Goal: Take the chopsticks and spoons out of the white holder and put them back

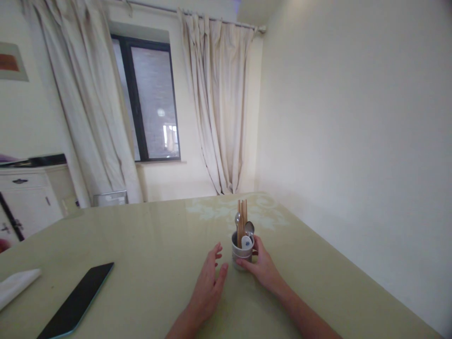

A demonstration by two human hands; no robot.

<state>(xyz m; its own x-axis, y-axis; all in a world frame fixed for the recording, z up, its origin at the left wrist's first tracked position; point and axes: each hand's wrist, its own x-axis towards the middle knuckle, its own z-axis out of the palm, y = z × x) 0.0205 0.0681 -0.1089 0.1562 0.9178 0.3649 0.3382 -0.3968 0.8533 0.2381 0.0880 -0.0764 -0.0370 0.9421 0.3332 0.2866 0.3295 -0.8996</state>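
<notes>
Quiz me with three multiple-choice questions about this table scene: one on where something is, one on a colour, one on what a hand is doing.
1. Where does the phone lie?
A. left of the hands
B. behind the cup
C. on the sill

2. What colour is the table?
A. red
B. pale green
C. black

3. What is the right hand doing?
A. lying flat
B. holding the cup
C. lifting chopsticks

Answers: 1 A, it lies near the left edge. 2 B, the top is pale green. 3 B, its fingers wrap the cup; the left hand is open beside it.

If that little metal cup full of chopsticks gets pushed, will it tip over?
Probably fairly easily: the utensil cup is narrow, and the chopsticks and spoons stand tall above its rim. The glossy table may let it slide instead. The right hand touching it helps steady it.
</notes>
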